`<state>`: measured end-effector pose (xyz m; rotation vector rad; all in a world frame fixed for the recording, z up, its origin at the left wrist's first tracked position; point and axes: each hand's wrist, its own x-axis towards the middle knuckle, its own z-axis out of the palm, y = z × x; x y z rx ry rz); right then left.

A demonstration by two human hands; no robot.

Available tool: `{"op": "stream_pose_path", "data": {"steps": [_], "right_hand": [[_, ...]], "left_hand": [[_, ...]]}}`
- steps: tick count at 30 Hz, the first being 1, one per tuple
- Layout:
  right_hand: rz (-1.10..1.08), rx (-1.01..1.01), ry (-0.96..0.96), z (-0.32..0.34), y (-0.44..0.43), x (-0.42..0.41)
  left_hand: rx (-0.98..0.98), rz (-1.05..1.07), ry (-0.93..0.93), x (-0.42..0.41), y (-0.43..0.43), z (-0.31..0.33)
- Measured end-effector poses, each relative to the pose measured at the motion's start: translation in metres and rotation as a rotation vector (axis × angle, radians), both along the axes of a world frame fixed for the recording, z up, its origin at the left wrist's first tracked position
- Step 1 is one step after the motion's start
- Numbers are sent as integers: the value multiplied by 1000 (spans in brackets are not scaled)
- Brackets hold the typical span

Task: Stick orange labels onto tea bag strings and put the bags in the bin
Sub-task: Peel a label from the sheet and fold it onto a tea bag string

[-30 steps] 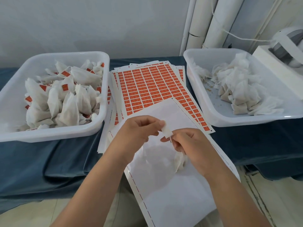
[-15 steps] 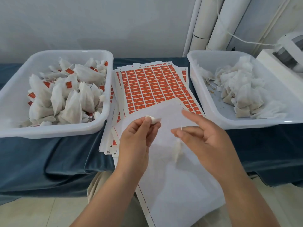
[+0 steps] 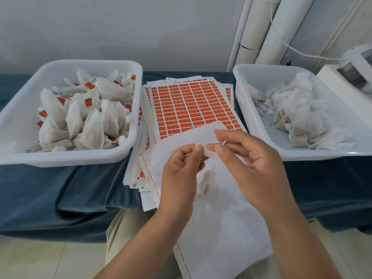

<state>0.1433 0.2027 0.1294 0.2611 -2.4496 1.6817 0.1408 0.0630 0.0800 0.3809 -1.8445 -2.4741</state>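
Labelling one tea bag, mid-batch.
Left hand [image 3: 181,168] and right hand [image 3: 247,158] pinch a label [image 3: 209,153] together; the tea bag [image 3: 205,182] dangles blurred below. Left bin [image 3: 24,93] holds many labelled bags; right bin [image 3: 251,109] holds unlabelled ones remaining.

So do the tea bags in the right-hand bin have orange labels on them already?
No, the bags in the right bin are plain white; orange labels show only in the left bin.

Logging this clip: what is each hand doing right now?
Left hand: pinching a small white label.
Right hand: pinching the tea bag string.
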Motion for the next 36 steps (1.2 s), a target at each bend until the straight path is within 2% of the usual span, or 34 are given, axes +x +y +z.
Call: {"op": "stream_pose_path", "data": {"steps": [8,19,29,36], "right_hand": [[19,-34,-31,-2,-4,-8],[3,-112,-75,-8,-1,-15],[-69,-168,-102,-12,2,-13],[-61,-268,-164,-17,4,-10]], "left_hand": [[-49,-28,76,2,11,4],[-53,-133,76,7,15,5],[-20,-99,53,8,11,1],[-45,-233,93,10,3,4]]}}
